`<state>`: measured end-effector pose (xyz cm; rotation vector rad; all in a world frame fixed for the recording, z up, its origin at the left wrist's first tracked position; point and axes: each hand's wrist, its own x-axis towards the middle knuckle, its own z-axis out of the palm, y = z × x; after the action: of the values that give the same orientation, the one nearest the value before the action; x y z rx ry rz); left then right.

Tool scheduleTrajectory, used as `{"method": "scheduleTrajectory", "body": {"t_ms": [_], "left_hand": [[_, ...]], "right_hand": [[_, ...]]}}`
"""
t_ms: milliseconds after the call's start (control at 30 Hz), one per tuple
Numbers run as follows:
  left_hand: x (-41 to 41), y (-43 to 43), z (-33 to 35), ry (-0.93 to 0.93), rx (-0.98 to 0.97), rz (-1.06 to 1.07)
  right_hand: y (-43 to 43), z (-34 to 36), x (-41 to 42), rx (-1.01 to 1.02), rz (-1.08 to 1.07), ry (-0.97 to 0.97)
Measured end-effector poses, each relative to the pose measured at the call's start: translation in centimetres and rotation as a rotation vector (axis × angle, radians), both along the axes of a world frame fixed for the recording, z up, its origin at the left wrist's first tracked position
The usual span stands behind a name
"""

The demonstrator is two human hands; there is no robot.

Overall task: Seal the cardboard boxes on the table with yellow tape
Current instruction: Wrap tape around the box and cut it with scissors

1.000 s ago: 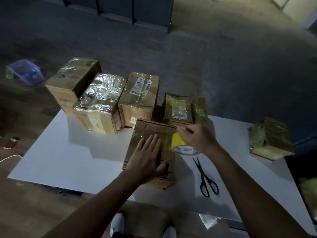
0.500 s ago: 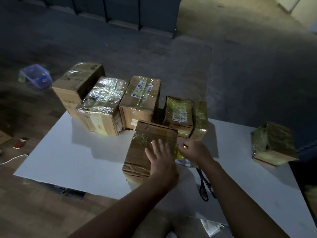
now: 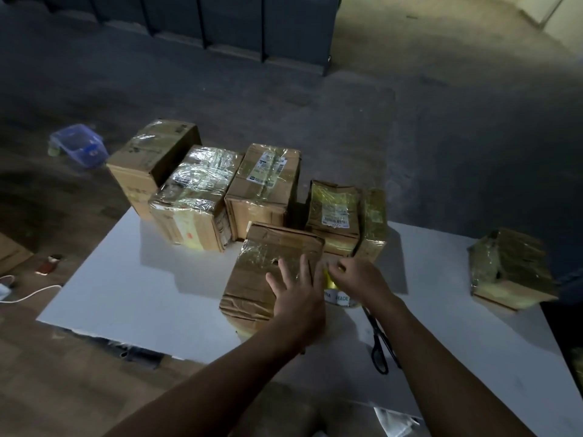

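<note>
Within the last second the right hand [image 3: 358, 279] has come down from above the far right corner of the near box [image 3: 262, 279] and is now low against that box's right side. Its fingers are curled round the yellow tape roll [image 3: 332, 283], which sits just beside the box wall and close over the table [image 3: 126, 294]. The left hand [image 3: 298, 302] has slid from the middle of the box top toward its right edge. It lies there flat, with fingers straight and spread, and presses down without grasping anything.

This probably means that a strip is being led over the top edge and down the right wall while the left hand holds it in place. The strip itself is too dim to make out, and it is not cut yet. The scissors [image 3: 380, 342] lie on the table to the right of the box, partly under the right forearm.

Behind the box stands a row of taped boxes [image 3: 265, 184], touching one another, and well to its right one more wrapped box [image 3: 511, 266]. The table is white and plain. The room is dark. On the floor, far left of the box, are a blue plastic container [image 3: 79, 145] and a white cable [image 3: 34, 293], and far behind it are dark cabinets [image 3: 236, 26].
</note>
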<state>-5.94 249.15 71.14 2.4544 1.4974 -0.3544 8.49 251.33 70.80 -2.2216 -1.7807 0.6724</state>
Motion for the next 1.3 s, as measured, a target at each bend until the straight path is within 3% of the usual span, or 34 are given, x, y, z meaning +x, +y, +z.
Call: {"method": "scheduleTrajectory", "body": {"t_ms": [400,667,867,1300], "left_hand": [[-7.1,3.0,2.9,-0.186,-0.098,0.051],[-12.6,4.7,2.6,-0.342,-0.195,0.076],[-13.9,4.2,2.2,-0.511,-0.215,0.122],[-15.1,4.8,-0.8,-0.85,-0.276,0.231]], "right_hand": [[3.2,4.7,-5.1,0.076,0.145,-0.04],[5.1,6.6,-9.1,0.075,0.196,0.111],[5.8,7.1,-9.6,0.052,0.244,0.204],[6.6,7.6,-10.8,0.042,0.297,0.213]]}}
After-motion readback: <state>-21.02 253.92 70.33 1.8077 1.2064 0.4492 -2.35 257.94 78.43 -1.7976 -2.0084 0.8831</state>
